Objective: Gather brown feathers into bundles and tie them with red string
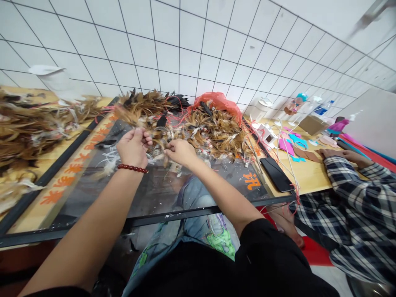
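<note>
My left hand (133,147), with a dark red bead bracelet (133,168) at the wrist, is closed in a pinch. A blurred brown feather (127,116) sticks up from its fingertips. To its right, my right hand (182,152) has thumb and fingers pressed together on small brownish feathers (167,159); their lower ends are partly hidden. Behind both hands lies a heap of brown and black feathers (216,132), some tied with red string. White wispy feathers (109,161) rest on the dark glass panel (136,194) beside my left wrist.
More feather bundles (34,128) cover the left side. A red plastic bag (218,103) sits behind the heap. At right are a black phone (276,174), white cables, a lidded white container (261,108), and coloured cutouts (297,141). A co-worker's plaid sleeve (349,177) is at far right.
</note>
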`<state>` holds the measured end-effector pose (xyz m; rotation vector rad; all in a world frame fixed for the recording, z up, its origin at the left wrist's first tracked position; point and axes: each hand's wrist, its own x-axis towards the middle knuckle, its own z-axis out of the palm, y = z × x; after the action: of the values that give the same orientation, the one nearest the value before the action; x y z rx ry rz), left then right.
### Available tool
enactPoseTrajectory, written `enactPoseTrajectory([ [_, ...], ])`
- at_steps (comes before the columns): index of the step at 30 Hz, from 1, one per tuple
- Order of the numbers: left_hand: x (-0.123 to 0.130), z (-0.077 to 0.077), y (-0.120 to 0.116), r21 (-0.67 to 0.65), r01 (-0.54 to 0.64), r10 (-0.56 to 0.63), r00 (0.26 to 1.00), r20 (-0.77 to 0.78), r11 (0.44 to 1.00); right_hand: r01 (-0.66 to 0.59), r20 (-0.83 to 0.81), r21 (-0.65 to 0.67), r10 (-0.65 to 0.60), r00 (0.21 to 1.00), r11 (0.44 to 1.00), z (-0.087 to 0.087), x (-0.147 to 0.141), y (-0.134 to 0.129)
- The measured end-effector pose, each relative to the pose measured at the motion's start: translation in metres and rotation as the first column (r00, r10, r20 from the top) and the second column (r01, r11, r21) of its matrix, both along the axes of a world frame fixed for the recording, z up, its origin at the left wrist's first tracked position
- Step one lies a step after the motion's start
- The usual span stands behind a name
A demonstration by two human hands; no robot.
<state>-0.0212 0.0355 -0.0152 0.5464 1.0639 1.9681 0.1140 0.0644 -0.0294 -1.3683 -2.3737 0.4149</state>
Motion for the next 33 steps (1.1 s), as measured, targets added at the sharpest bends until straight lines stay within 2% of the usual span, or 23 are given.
enactPoseTrajectory([
  [2,-0.002,-0.002,0.002,-0.017,-0.029,0.028,1.0,-0.005,0.999,0.022,0.075,-0.012,-0.021,0.997,1.0,0.002,-0.012,-0.001],
  [4,0.002,-0.006,0.003,-0.038,-0.049,0.049,0.999,-0.014,0.998,0.044,0.067,-0.025,-0.042,0.997,0.999,0.002,-0.013,0.0],
  [7,0.013,-0.009,0.001,-0.073,-0.006,0.004,0.999,-0.036,0.997,0.055,-0.137,-0.05,-0.062,0.989,0.997,-0.002,0.008,0.009],
  [9,0.02,-0.01,-0.001,-0.091,0.067,-0.073,0.996,-0.059,0.994,0.043,-0.338,-0.112,-0.079,0.938,0.993,-0.006,0.031,0.016],
  [11,0.025,-0.01,-0.004,-0.103,0.139,-0.148,0.986,-0.08,0.985,0.013,-0.569,-0.185,-0.118,0.814,0.983,-0.01,0.053,0.02],
  [14,0.029,-0.01,-0.009,-0.115,0.222,-0.234,0.967,-0.1,0.968,0.014,-0.834,-0.28,-0.251,0.491,0.96,-0.012,0.071,0.019],
  [16,0.031,-0.01,-0.012,-0.137,0.274,-0.288,0.953,-0.096,0.952,-0.018,-0.888,-0.357,-0.333,0.319,0.934,-0.011,0.073,0.014],
  [18,0.033,-0.01,-0.014,-0.18,0.33,-0.347,0.936,-0.068,0.927,-0.123,-0.883,-0.433,-0.393,0.256,0.893,-0.009,0.069,0.008],
  [20,0.035,-0.011,-0.016,-0.231,0.398,-0.413,0.911,-0.018,0.888,-0.235,-0.865,-0.485,-0.422,0.27,0.843,-0.007,0.062,0.003],
  [22,0.037,-0.01,-0.018,-0.266,0.47,-0.478,0.878,0.038,0.842,-0.287,-0.862,-0.485,-0.396,0.318,0.826,-0.009,0.055,-0.002],
  [24,0.039,-0.01,-0.019,-0.273,0.525,-0.522,0.848,0.088,0.806,-0.294,-0.876,-0.431,-0.317,0.364,0.853,-0.012,0.048,-0.004],
  [26,0.041,-0.011,-0.02,-0.269,0.542,-0.53,0.839,0.123,0.796,-0.267,-0.883,-0.359,-0.233,0.407,0.894,-0.017,0.044,-0.005],
  [29,0.041,-0.013,-0.019,-0.281,0.53,-0.52,0.846,0.114,0.8,-0.141,-0.852,-0.248,-0.146,0.503,0.958,-0.022,0.042,-0.002],
  [31,0.041,-0.015,-0.019,-0.28,0.518,-0.519,0.851,0.075,0.808,-0.073,-0.821,-0.2,-0.126,0.557,0.977,-0.024,0.043,0.0],
  [33,0.041,-0.016,-0.018,-0.27,0.511,-0.52,0.853,0.044,0.816,-0.088,-0.822,-0.202,-0.12,0.557,0.975,-0.024,0.045,0.001],
])
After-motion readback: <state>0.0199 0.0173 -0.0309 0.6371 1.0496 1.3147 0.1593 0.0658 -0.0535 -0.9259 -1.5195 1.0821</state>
